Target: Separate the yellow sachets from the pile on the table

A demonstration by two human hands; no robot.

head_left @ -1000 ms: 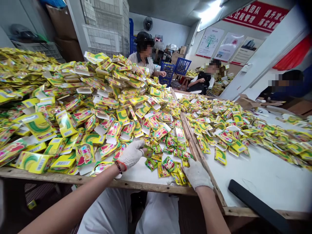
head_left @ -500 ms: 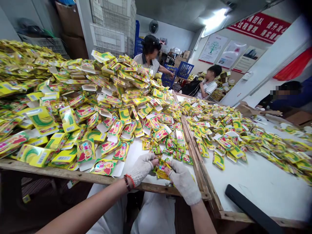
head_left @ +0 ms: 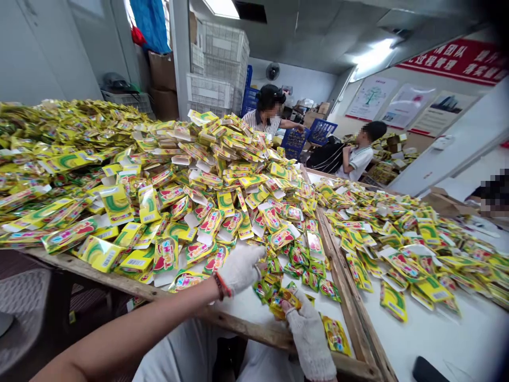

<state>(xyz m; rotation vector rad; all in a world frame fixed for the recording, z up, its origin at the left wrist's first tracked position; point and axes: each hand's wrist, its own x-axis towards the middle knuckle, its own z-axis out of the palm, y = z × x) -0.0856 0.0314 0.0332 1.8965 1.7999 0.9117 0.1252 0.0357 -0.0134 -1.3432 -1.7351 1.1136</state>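
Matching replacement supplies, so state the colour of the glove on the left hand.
White knit glove, shown best in the head view.

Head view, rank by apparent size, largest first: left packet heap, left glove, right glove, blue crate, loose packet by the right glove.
1. Left packet heap
2. Left glove and right glove: look alike, nearness makes it unsure
3. Blue crate and loose packet: look alike, distance makes it unsure

Red wall banner [head_left: 451, 62] reads "过程管理"; print on the yellow packets [head_left: 165, 254] is unreadable.
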